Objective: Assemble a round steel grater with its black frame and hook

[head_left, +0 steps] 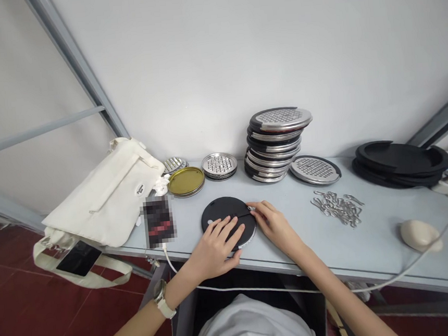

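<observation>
While the black disc (pixel 224 206) is steadied on the bench (pixel 357 253) by the spread left hand (pixel 217 248), a metal clip (pixel 250 208) seems pinched at its rim by the right hand (pixel 274 226) — even pressure is advised.

This looks like a workshop or small assembly station: the worktop (pixel 375 243) carries a black disc (pixel 221 207), a tall stack of similar round metal plates (pixel 275 153) and a loose heap of metal clips (pixel 339 209). Grey metal framing (pixel 75 60) and red floor tiles (pixel 11 291) fit this too.
</observation>
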Demonstrator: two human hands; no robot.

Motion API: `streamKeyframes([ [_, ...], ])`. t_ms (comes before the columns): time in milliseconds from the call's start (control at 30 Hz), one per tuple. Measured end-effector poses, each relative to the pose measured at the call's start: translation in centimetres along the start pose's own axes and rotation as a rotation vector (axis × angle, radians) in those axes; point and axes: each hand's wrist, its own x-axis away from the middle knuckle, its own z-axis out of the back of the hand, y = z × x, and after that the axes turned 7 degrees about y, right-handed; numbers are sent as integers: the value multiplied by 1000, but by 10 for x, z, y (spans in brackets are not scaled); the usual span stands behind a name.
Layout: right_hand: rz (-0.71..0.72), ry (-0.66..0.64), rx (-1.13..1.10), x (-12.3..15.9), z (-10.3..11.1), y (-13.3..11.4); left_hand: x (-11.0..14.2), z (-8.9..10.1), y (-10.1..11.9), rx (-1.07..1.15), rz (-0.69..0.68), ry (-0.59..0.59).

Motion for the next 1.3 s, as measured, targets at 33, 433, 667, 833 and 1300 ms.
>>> streamKeyframes([
  [33,1,1,4,0,0,0,0,0,0,0,0,-1],
  [433,51,-28,-8,-1,-1,2,-1,0,0,-5,-4,11],
  [667,16,-35,12,-1,0,-2,-1,0,0,2,-5,-2],
  [833,-8,-36,15,-1,2,-1,-1,0,0,2,-5,-4],
  [1300,-17,-20,8,-1,4,-1,-1,1,0,6,0,-5],
])
